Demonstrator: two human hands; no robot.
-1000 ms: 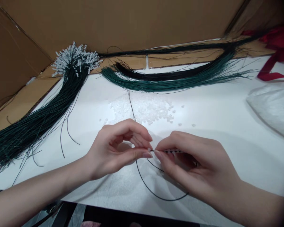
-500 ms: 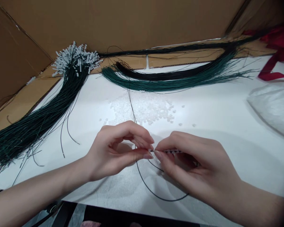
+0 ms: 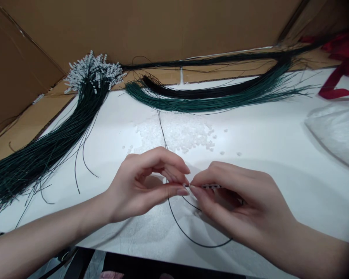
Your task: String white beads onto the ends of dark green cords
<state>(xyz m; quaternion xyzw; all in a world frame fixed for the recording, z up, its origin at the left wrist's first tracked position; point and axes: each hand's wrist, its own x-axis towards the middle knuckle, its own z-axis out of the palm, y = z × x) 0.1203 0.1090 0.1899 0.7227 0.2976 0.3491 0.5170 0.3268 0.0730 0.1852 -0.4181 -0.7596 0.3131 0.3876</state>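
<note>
My left hand (image 3: 145,186) and my right hand (image 3: 238,201) meet fingertip to fingertip above the white table (image 3: 279,147). Both are closed in a pinch on one thin dark cord (image 3: 192,240), which loops down towards the table's front edge and also runs back past a pile of small clear beads (image 3: 177,133). A short row of white beads (image 3: 211,186) sits on the cord under my right thumb and forefinger. My left thumb and forefinger pinch the cord's end right beside it.
A bundle of dark green cords with white beaded ends (image 3: 90,73) lies at the left. Unbeaded green and black cords (image 3: 209,97) curve across the back. A clear plastic bag (image 3: 334,131) and red ribbon (image 3: 337,77) sit at the right. Cardboard walls (image 3: 151,27) stand behind.
</note>
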